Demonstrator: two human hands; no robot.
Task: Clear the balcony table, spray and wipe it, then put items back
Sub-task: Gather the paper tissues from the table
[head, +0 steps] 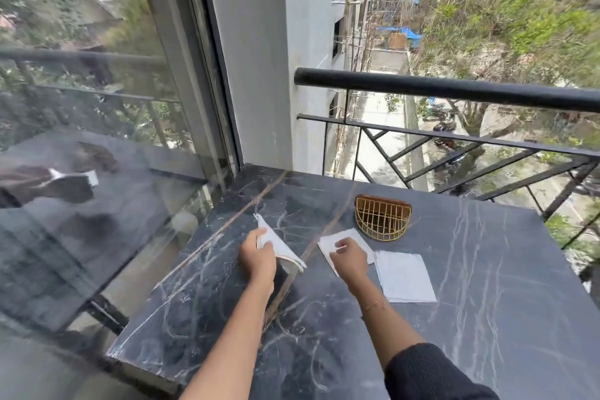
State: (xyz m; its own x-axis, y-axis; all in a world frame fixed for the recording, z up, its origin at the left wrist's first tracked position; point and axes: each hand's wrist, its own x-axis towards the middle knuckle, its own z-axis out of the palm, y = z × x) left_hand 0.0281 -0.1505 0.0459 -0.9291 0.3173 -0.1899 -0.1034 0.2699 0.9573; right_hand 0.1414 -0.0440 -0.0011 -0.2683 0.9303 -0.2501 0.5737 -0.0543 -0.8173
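Note:
A dark marble table (487, 286) with white veins fills the lower half of the head view. My left hand (258, 258) grips a small stack of white napkins (276, 242), lifted and tilted above the table. My right hand (349, 258) presses its fingers on a single white napkin (344, 239) lying flat. To its right, another white napkin (406, 276) lies flat on the marble. A gold wire napkin holder (382, 217) with a brown back stands just behind them, with no napkins in it.
A black metal railing (454, 88) runs along the table's far edge, with a drop to the street beyond. A glass sliding door (97, 140) stands to the left, beside a grey wall pillar (259, 75).

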